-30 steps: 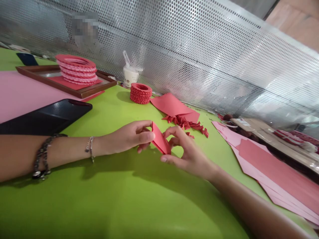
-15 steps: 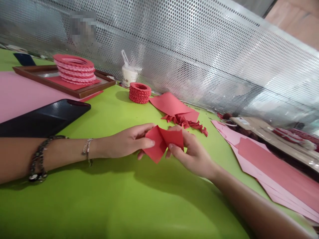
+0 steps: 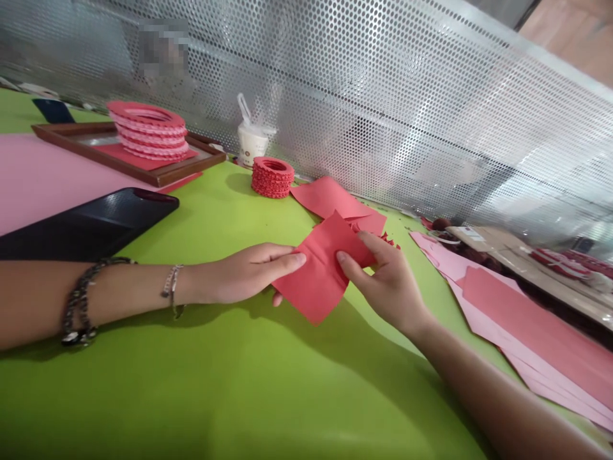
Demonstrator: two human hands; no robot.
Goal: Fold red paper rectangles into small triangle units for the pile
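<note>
A creased square of red paper (image 3: 318, 281) is held up between my two hands over the green table. My left hand (image 3: 261, 271) pinches its left corner, thumb on top and fingers underneath. On the other side my right hand (image 3: 383, 281) grips the right part of the sheet, its thumb pressing near the crease. Just behind the paper lie small folded red paper pieces (image 3: 390, 241), mostly hidden by it. Beyond them rest larger red sheets (image 3: 330, 195), beside a stack of red paper rings (image 3: 272, 177).
At the back left, a wooden tray (image 3: 158, 179) bears pink and red paper rings (image 3: 151, 131). A black phone-like object (image 3: 96, 220) lies near my left forearm. A white cup (image 3: 252, 144) stands by the perforated metal panel (image 3: 364, 96). Pink sheets (image 3: 541, 319) spread at right.
The red paper has been opened out from a folded shape into a nearly flat square. My right hand has shifted slightly right, and the view has moved a little.
</note>
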